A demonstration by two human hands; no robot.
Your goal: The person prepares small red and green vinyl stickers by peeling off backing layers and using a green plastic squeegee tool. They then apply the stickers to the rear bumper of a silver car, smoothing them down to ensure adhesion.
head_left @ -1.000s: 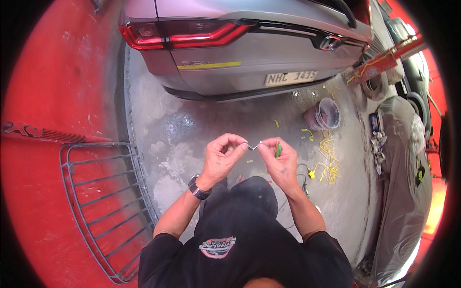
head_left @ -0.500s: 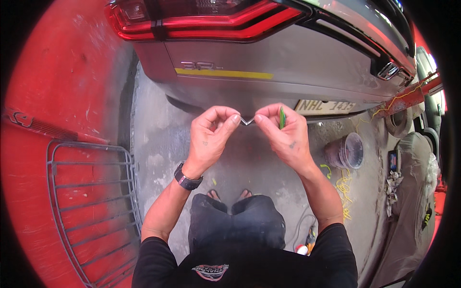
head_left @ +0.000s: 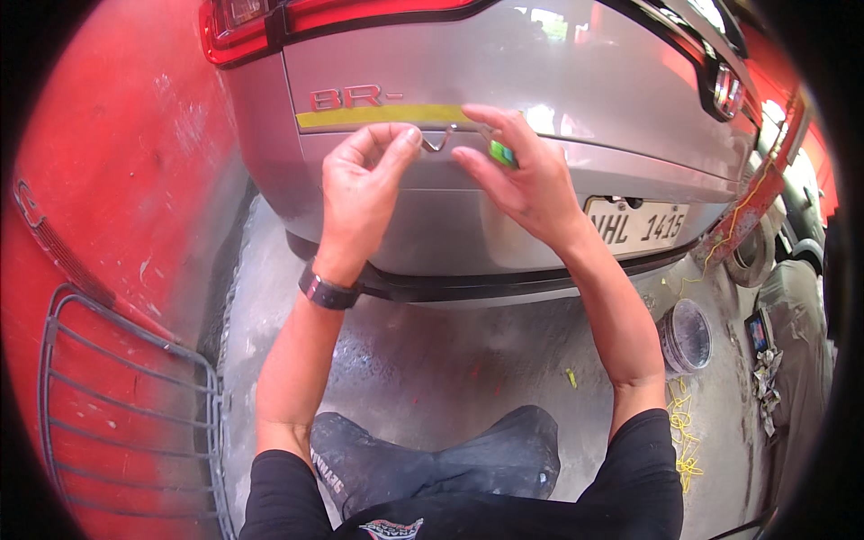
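My left hand [head_left: 369,180] pinches one end of a small chrome badge letter [head_left: 436,147], angled like a V, between thumb and forefinger. It hangs in front of the silver car's tailgate [head_left: 540,99], just below a strip of yellow masking tape [head_left: 387,115]. Above that tape sit more chrome badge letters [head_left: 351,97]. My right hand [head_left: 526,175] is beside the letter, thumb and forefinger apart and off it. A small bright green piece [head_left: 503,154] is tucked among the right hand's other fingers; its kind is unclear.
Red tail light [head_left: 351,16] is at the top left, the licence plate [head_left: 637,222] to the right. A red wall [head_left: 108,162] and metal rack [head_left: 135,360] stand left. On the floor at right are a bucket [head_left: 688,337] and yellow string [head_left: 684,436].
Both hands have moved up and closer to the tailgate. The right thumb and forefinger have let go of the chrome letter, leaving it in my left hand.
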